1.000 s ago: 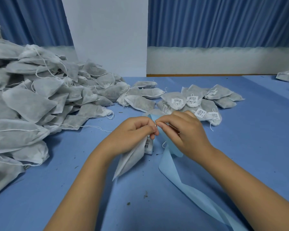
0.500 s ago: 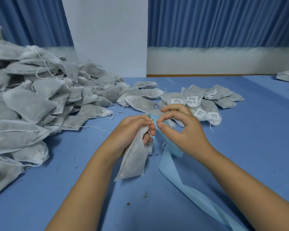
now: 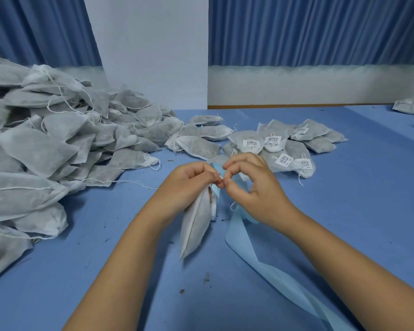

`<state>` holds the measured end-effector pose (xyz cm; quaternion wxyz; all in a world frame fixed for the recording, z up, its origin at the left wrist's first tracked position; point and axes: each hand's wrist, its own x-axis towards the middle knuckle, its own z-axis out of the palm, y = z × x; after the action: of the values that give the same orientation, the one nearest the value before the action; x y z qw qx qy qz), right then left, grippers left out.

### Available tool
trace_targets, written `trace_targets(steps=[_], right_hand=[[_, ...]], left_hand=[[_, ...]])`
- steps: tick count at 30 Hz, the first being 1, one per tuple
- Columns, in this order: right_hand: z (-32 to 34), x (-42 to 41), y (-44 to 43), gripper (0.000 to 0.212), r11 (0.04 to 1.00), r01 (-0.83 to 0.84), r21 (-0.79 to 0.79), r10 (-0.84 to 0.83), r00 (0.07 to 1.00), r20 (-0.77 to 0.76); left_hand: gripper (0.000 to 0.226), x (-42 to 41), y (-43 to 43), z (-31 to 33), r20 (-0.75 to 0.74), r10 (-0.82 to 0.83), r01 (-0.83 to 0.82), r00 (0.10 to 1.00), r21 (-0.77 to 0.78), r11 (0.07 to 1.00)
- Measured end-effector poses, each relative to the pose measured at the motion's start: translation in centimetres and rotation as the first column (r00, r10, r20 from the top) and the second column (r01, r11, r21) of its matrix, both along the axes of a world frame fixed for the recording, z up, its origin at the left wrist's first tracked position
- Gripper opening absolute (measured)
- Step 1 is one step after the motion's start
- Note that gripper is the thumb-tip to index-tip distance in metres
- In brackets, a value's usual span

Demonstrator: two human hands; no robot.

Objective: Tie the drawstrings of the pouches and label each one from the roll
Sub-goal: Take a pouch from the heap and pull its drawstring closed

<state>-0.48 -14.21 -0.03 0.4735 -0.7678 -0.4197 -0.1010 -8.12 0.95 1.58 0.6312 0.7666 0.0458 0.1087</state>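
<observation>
A white fabric pouch (image 3: 194,225) hangs by its neck from my left hand (image 3: 189,182), which grips the gathered top above the table. My right hand (image 3: 251,185) is beside it, thumb and forefinger pinching the thin drawstring at the pouch's mouth. A light blue strip of label backing (image 3: 261,261) runs from under my hands toward the lower right. Part of a label shows behind the pouch, mostly hidden.
A big heap of unlabelled pouches (image 3: 46,149) with loose strings fills the left side. Several pouches with barcode labels (image 3: 285,149) lie just beyond my hands. More pouches (image 3: 409,107) sit at the far right edge. The blue table (image 3: 368,211) carries small dark crumbs.
The pouch swung from tilted left to hanging nearly straight down. My right hand's fingers opened up from a tight fist into a pinch at the pouch's mouth.
</observation>
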Motion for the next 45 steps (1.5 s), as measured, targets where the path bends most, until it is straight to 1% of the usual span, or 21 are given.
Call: trace_targets(steps=[3,5,8,12,14,17,20,21,23,26,28,31,35,37,42,45], right_hand=[[-0.4,0.4,0.2,0.004,1.000,0.007,-0.002,-0.007,0.999,0.036],[-0.6,0.4,0.2,0.005,1.000,0.004,-0.026,-0.003,0.999,0.047],[-0.8,0.4,0.1,0.005,0.999,-0.007,-0.035,0.008,1.000,0.011],[-0.6,0.2,-0.1,0.021,0.998,0.002,0.062,-0.001,1.000,-0.028],[-0.4,-0.1,-0.1,0.025,0.994,-0.027,0.105,0.029,0.999,-0.017],[-0.2,-0.4,0.0,0.034,0.990,-0.065,0.128,0.066,0.998,-0.002],[-0.4,-0.3,-0.1,0.030,0.992,-0.054,0.116,0.056,0.998,-0.018],[-0.4,-0.2,-0.1,0.026,0.994,-0.044,0.102,0.045,0.999,-0.005],[-0.4,-0.1,0.0,0.019,0.998,-0.019,0.053,0.016,0.997,0.072],[-0.4,0.0,0.1,0.016,0.997,0.044,-0.060,-0.030,0.973,0.230],[-0.5,0.1,0.0,0.012,0.990,0.067,-0.120,-0.033,0.963,0.269],[-0.4,0.1,-0.1,0.010,0.982,0.055,-0.180,-0.013,0.974,0.228],[-0.3,0.0,-0.2,0.010,0.979,0.005,-0.206,0.017,0.994,0.107],[-0.3,0.0,-0.2,0.011,0.983,-0.015,-0.184,0.026,0.998,0.060],[0.0,-0.1,-0.1,0.015,0.996,-0.045,-0.079,0.041,0.997,-0.060],[0.4,-0.1,-0.3,0.018,0.998,-0.055,-0.030,0.052,0.994,-0.099]], left_hand=[[0.024,0.0,0.0,-0.1,0.056,0.062,-0.068,0.997,0.107,0.992],[0.022,0.1,0.1,-0.2,0.076,0.098,-0.108,0.992,0.153,0.982],[0.020,0.1,0.2,-0.3,0.041,0.102,-0.107,0.994,0.148,0.983],[0.024,0.2,0.3,-0.3,0.030,0.109,-0.112,0.994,0.132,0.985],[0.026,0.2,0.3,-0.3,0.029,0.114,-0.116,0.993,0.136,0.984],[0.024,0.2,0.3,-0.3,0.021,0.108,-0.110,0.994,0.147,0.983],[0.021,0.3,0.3,-0.3,0.024,0.099,-0.101,0.995,0.167,0.981],[0.020,0.3,0.3,-0.3,0.023,0.102,-0.104,0.995,0.176,0.979],[0.020,0.3,0.3,-0.3,0.029,0.114,-0.117,0.993,0.210,0.971],[0.019,0.2,0.2,-0.4,0.039,0.118,-0.124,0.992,0.277,0.953],[0.019,0.1,0.1,-0.4,0.038,0.118,-0.124,0.992,0.300,0.946],[0.020,0.0,0.2,-0.3,0.044,0.137,-0.144,0.990,0.321,0.936],[0.014,0.1,0.3,-0.4,0.057,0.185,-0.193,0.981,0.350,0.917],[0.011,0.0,0.4,-0.4,0.059,0.201,-0.209,0.978,0.336,0.918],[0.012,-0.2,0.5,-0.1,0.088,0.127,-0.148,0.988,0.285,0.947],[0.014,-0.1,0.4,0.0,0.048,0.112,-0.120,0.993,0.197,0.973]])
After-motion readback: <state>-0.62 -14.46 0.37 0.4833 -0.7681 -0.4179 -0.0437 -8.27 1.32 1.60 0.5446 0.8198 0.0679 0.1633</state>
